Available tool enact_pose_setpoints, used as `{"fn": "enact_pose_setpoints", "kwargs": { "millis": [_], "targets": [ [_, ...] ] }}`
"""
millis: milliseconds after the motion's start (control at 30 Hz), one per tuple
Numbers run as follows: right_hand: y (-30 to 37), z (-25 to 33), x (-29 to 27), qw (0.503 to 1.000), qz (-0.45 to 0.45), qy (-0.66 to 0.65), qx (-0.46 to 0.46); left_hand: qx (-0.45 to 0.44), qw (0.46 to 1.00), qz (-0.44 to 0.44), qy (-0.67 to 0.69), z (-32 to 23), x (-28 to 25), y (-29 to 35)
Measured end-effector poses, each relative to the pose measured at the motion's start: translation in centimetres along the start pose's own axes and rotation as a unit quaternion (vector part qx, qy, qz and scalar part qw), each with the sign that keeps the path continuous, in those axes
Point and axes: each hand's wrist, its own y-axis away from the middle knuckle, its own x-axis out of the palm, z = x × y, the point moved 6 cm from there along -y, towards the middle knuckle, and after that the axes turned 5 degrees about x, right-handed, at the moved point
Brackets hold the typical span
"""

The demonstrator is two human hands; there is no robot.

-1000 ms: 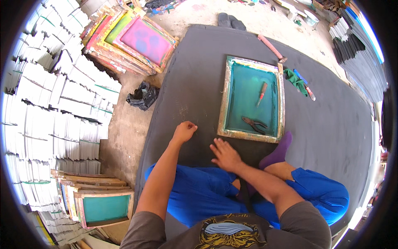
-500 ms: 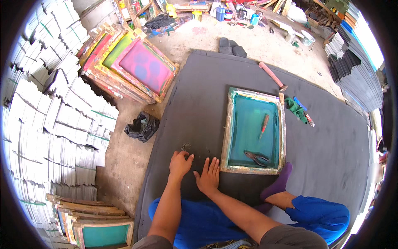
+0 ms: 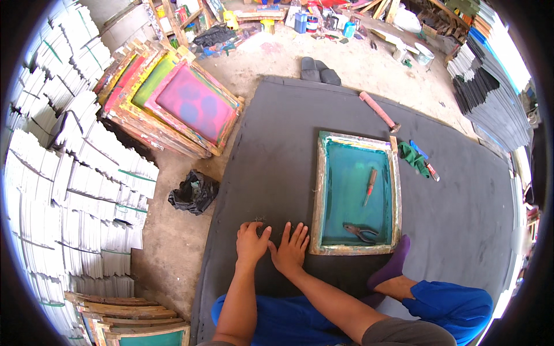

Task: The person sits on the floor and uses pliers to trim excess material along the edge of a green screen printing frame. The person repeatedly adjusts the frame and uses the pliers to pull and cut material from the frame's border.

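Observation:
Both my hands are on a dark grey mat. My left hand rests with its fingers bent down and its thumb apart, holding nothing that shows. A small scatter of loose bits lies just beyond its fingertips. Beside it my right hand is pressed flat with fingers spread, its thumb close to the left thumb. To the right lies a wooden-framed printing screen with teal mesh. On that mesh are a red-handled screwdriver and dark pliers. Neither hand touches the screen or tools.
Past the screen lie a pink-handled hammer, green cloth and a knife-like tool. Left of the mat stand a black plastic bag, leaning printing screens and stacked white sheets. My purple-socked foot is near the screen's corner.
The view has tilted, so the scene sits slightly lower. My right hand has slid a little forward on the mat, bringing its thumb nearer my left one. The tools have stayed put.

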Motion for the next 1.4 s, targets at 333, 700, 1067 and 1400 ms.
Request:
{"fn": "enact_pose_setpoints", "kwargs": {
  "millis": [333,700,1067,1400],
  "targets": [
    [-1.2,4.5,0.7,0.985,-0.001,-0.031,-0.168,-0.009,0.999,-0.017,-0.027,2.0,-1.4,-0.4],
    [5.4,-0.1,0.5,0.953,0.102,0.056,-0.28,-0.05,0.983,0.091,-0.152,2.7,-0.7,-0.4],
    [0.5,-1.0,0.2,0.988,0.036,0.061,-0.134,-0.057,0.968,0.168,-0.177,2.2,-0.2,-0.1],
    [-1.7,3.6,1.4,0.981,0.06,0.059,-0.177,-0.059,0.971,0.17,-0.157,1.9,-0.9,-0.2]
  ]
}}
